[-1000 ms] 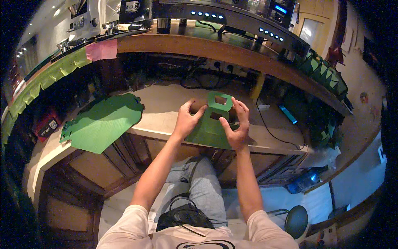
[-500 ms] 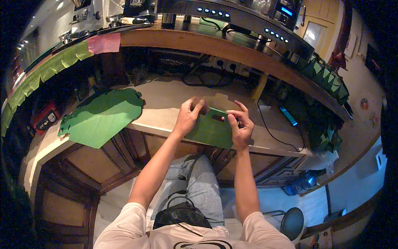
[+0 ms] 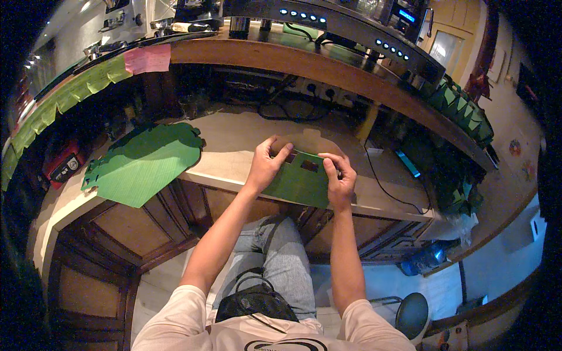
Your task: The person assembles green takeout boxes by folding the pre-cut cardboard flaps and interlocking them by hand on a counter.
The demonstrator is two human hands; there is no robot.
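- We are holding the green carton (image 3: 295,190) upright or nearly so at the counter's (image 3: 225,137) front edge, straight ahead of us.
- Our left hand (image 3: 267,167) is pinching its upper left edge between thumb and fingers.
- Our right hand (image 3: 340,180) is gripping the upper right corner, thumb on the near face, fingers curling over the top.
- The near panel is already showing its cut-out opening, while a brown flap (image 3: 319,144) with a tab is standing out behind, apparently not yet closed down.
- We are judging this piece partly shaped; our hands are hiding its sides, so we cannot tell how much folding is remaining there.
- To the left, flat green sheets (image 3: 146,167) are lying on the counter, unfolded and untouched.
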